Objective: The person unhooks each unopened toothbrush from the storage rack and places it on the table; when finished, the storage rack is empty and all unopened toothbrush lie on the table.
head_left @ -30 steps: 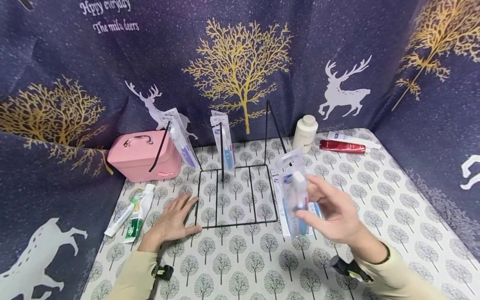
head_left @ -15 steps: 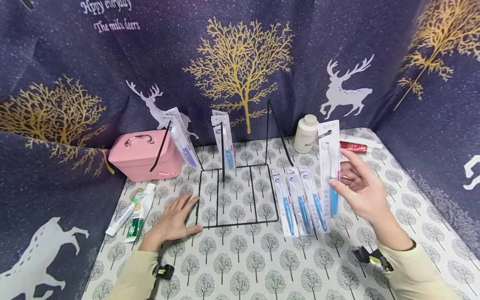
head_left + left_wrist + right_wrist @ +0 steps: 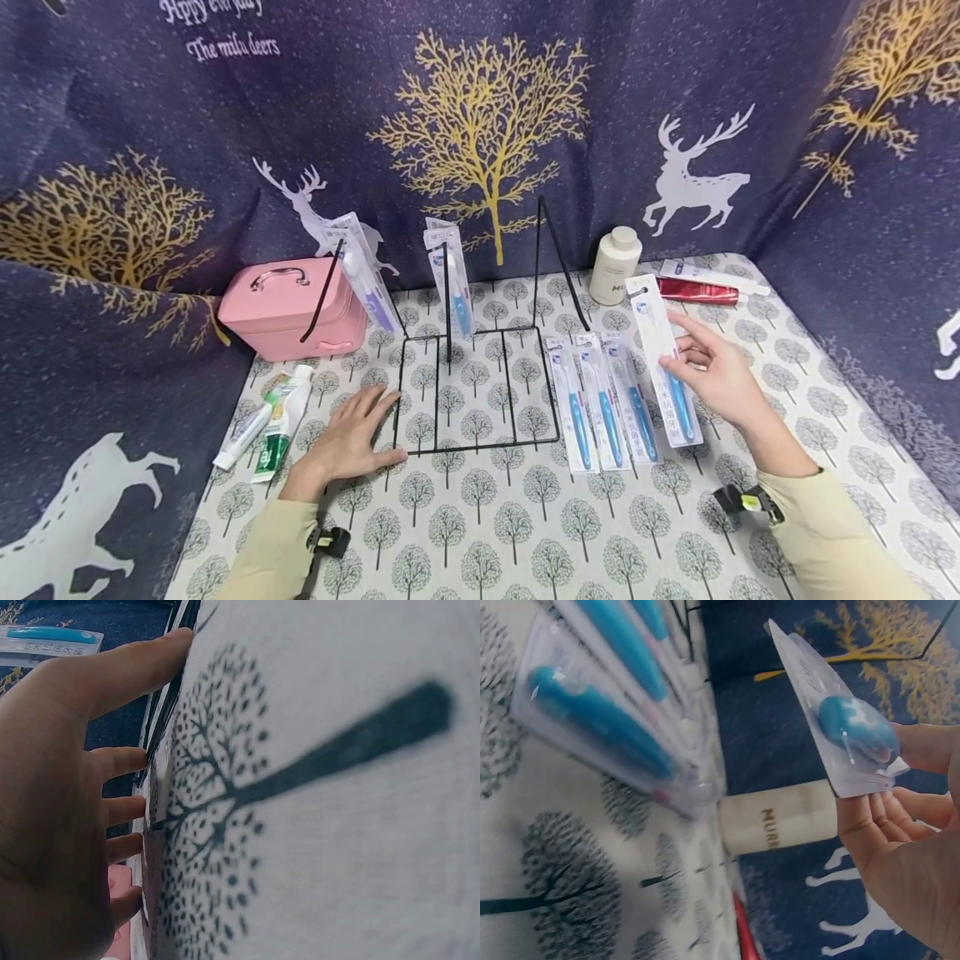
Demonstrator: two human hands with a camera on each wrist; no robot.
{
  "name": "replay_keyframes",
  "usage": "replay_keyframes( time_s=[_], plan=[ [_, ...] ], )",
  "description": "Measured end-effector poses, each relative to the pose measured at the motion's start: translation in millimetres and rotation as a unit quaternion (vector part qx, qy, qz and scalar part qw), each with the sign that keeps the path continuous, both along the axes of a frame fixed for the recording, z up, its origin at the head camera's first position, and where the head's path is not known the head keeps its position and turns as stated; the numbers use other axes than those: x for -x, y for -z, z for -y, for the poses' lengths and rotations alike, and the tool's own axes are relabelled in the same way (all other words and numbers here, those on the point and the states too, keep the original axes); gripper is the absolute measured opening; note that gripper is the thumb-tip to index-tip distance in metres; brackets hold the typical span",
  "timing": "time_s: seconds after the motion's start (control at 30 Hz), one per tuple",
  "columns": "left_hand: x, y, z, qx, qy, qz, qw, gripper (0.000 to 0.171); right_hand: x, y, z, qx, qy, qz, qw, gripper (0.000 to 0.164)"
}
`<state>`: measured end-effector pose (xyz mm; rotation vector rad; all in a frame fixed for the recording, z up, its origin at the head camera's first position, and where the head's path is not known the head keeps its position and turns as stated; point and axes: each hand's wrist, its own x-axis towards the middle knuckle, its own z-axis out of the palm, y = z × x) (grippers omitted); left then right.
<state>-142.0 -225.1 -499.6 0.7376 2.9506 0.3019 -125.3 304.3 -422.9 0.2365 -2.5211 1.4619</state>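
In the head view my right hand (image 3: 718,382) pinches a blue-handled packaged toothbrush (image 3: 674,402) between thumb and fingers. The right wrist view shows the same packaged toothbrush (image 3: 840,720) seen from its lower end. Three similar packaged toothbrushes (image 3: 577,417) lie in a row on the cloth to its left. My left hand (image 3: 348,437) rests flat on the cloth, fingers spread, its fingertips at the left side of a black wire rack (image 3: 474,447). Blue-handled packs (image 3: 459,308) hang on the rack's middle arm and purple-handled packs (image 3: 371,292) on its left arm.
A pink case (image 3: 288,312) stands behind on the left, with toothpaste tubes (image 3: 277,425) in front of it. At the back right are a white bottle (image 3: 616,267), a red tube (image 3: 697,292) and a white tube (image 3: 712,275). The rack's right arm (image 3: 564,267) juts forward.
My right hand has moved right with the packaged toothbrush, away from above the row, then lowered it beside the row's right end. The packs have been uncovered. My left hand has stayed put.
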Motion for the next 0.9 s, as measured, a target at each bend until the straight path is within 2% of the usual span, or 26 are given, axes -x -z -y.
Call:
replay_keyframes(
  time_s=[0.1, 0.23, 0.37, 0.53, 0.77, 0.9],
  plan=[
    [0.0, 0.9, 0.6, 0.001, -0.001, 0.002, 1.0, 0.097, 4.2, 9.2, -5.6, -0.028, -0.009, 0.033, 0.999, 0.065],
    [-0.2, 0.6, 0.9, 0.0, -0.004, 0.011, 0.9999, 0.096, 9.6, 21.7, -11.0, -0.036, -0.019, 0.076, 0.996, 0.067],
    [0.0, 0.2, 0.2, 0.001, -0.002, 0.012, 0.9999, 0.097, 12.9, 31.8, -15.3, -0.068, -0.001, 0.102, 0.993, 0.065],
    [1.8, 1.2, -0.3, 0.002, 0.004, 0.001, 1.0, 0.097, 13.6, 39.8, -19.6, -0.131, 0.027, 0.137, 0.981, 0.064],
    [1.6, 1.6, 1.2, 0.006, 0.004, 0.008, 0.9999, 0.097, 14.9, 48.0, -20.7, -0.192, 0.027, 0.143, 0.971, 0.064],
    [1.2, -0.1, 0.4, 0.006, 0.002, 0.012, 0.9999, 0.097, 16.6, 53.0, -20.6, -0.208, 0.033, 0.147, 0.966, 0.062]
  ],
)
